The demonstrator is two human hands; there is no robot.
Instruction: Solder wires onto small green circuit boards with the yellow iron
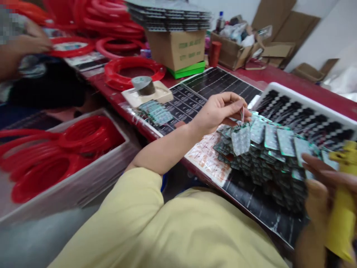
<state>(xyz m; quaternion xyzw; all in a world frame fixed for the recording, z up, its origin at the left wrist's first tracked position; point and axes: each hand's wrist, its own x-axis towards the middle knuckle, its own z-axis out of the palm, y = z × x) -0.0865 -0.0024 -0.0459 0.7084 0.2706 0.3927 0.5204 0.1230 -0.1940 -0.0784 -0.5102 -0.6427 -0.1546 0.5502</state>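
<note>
My left hand [220,111] is raised over the red table, fingertips pinched on the wires of a small green circuit board [241,138] that dangles below it. Under and to the right lies a heap of similar small circuit boards [273,156] on a dark panel [259,204]. My right hand [320,186], blurred at the right edge, grips a yellow tool [343,208]. My yellow sleeve fills the foreground.
A white tray with a black grid [304,111] stands beyond the heap. A tape roll [143,85] sits on a board, next to red rings [134,70], a cardboard box [175,48] and a bin of red rings [55,156]. Another person's arm [25,44] is at the far left.
</note>
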